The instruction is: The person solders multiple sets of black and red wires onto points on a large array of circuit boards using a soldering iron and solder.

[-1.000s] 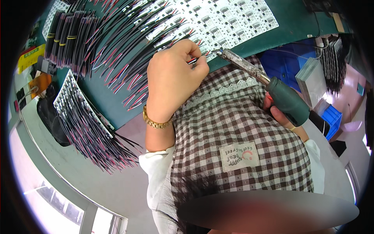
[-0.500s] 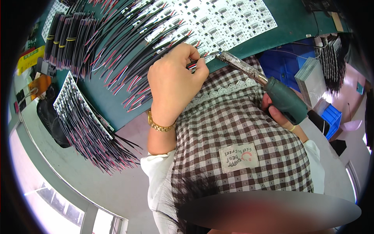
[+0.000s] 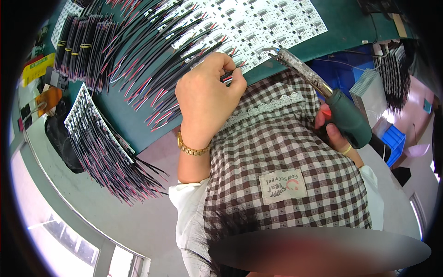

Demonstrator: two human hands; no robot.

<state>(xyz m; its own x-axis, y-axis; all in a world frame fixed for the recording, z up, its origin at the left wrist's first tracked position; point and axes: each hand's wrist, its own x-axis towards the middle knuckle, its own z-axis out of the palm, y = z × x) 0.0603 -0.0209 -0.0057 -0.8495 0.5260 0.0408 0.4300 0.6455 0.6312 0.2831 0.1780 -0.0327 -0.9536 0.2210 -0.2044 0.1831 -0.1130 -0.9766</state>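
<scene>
My left hand (image 3: 207, 97) is closed in a pinch near the front edge of a white circuit board panel (image 3: 297, 21). Between its thumb and finger is a black cable (image 3: 227, 79) whose red and white wire ends show. In my right hand (image 3: 339, 136) is a soldering iron (image 3: 349, 117) with a dark green handle and a stained metal barrel. Its thin bent tip lies over the panel's front edge, to the right of the left fingers and apart from them. Many black cables (image 3: 161, 69) with red and white ends fan out from the panel's left part.
Tied bundles of black cables (image 3: 83, 51) lie at the back left of the green table (image 3: 348, 27). A wired panel (image 3: 104, 152) hangs over the left edge. To the right are a stack of grey plates (image 3: 367, 85), more cables (image 3: 393, 76) and a blue crate (image 3: 394, 143).
The soldering iron has moved up and to the right, its tip drawing away from my left fingers onto the panel's edge. My left hand has barely moved.
</scene>
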